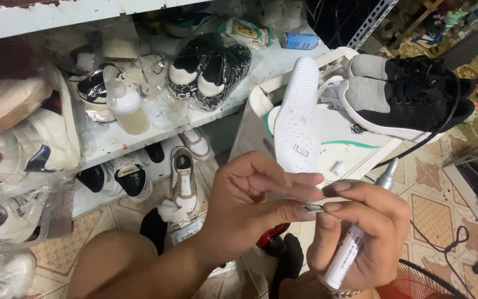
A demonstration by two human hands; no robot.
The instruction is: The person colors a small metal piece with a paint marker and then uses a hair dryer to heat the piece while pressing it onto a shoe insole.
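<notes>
Head view: two hands meet over a small metal piece in front of shoe shelves.

Left of centre, the left hand (261,194) pinches the small metal piece (313,209) between its fingertips; the right hand (360,232) is closed around a white rotary tool (349,249), its thumb touching the piece. Behind, a white insole (297,116) lies untouched beside black sneakers (410,94).

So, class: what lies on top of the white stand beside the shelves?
On the white stand lie a white insole and a pair of black-and-grey sneakers. The surface beneath the sneakers is covered, so anything there cannot be seen.
</notes>
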